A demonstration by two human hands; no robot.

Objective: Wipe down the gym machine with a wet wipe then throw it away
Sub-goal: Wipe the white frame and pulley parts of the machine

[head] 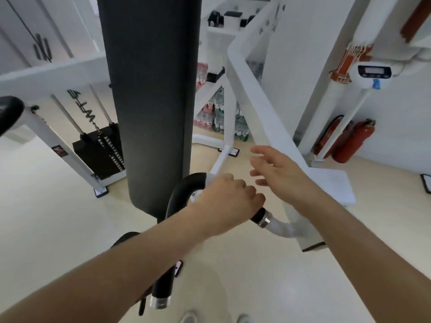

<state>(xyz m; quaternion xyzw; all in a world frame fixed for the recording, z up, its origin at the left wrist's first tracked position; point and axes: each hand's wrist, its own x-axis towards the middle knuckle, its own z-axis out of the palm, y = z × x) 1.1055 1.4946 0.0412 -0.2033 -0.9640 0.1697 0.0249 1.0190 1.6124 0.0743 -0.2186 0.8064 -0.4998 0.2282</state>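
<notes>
The gym machine has a tall dark back pad [151,89], a white frame arm [251,85] and a curved black handle [184,190] with a chrome collar. My left hand [228,201] grips this handle, fingers curled round it. A bit of white, seemingly the wet wipe [194,197], shows at the hand's lower edge; the remainder of it is hidden under the palm. My right hand [277,176] hovers just to the right of and above the left hand, fingers spread and relaxed, holding nothing, close to the white arm.
A second black handle [163,287] sticks out below my left forearm. A black weight stack [102,152] stands at the left. Packs of bottles [214,113] sit behind the machine. Two red fire extinguishers [349,143] and a scale post [373,75] stand at the right wall.
</notes>
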